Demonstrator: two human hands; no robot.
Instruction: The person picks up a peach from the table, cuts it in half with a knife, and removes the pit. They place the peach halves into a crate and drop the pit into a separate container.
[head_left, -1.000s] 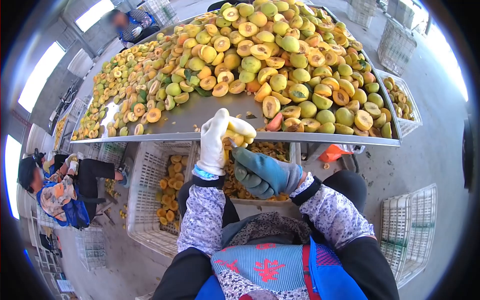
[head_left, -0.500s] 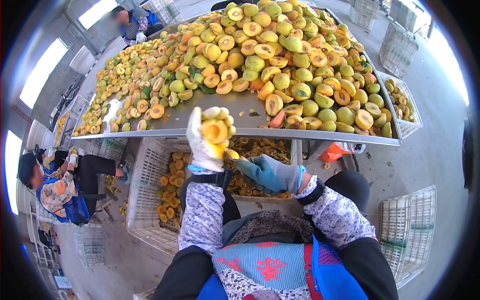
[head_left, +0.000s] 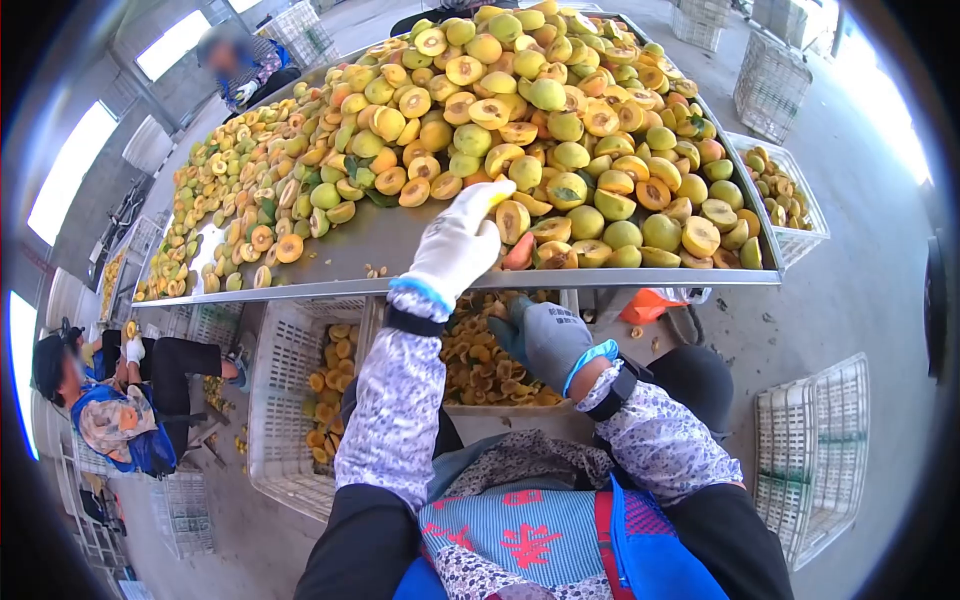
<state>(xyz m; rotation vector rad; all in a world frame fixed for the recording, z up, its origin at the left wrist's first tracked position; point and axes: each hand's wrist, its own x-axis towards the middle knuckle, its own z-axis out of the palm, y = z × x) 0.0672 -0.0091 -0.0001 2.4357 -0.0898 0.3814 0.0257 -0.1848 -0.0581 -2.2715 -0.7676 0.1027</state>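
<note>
My left hand (head_left: 462,240), in a white glove, stretches over the edge of the metal table (head_left: 400,245). Its outstretched fingers reach the near side of a heap of yellow-green peaches (head_left: 490,115), many cut in half with brown centres; no fruit shows in this hand. Just beside the fingertips is a halved peach (head_left: 513,222). Lower down, my right hand (head_left: 552,338), in a grey and blue glove, is curled above a crate of peach pieces (head_left: 485,355). Whatever its fingers close on is hidden.
Left of that crate stands a white crate (head_left: 275,400) with peach halves. Another crate of fruit (head_left: 785,190) is past the table's right end. An upright crate (head_left: 812,455) stands at right. One person (head_left: 120,400) sits at left, another (head_left: 245,70) works at the far left corner.
My left hand has moved from above the crates up to the heap, and the peach halves it held are gone from it. My right hand has shifted slightly; the thin tool tip at its fingers no longer shows.
</note>
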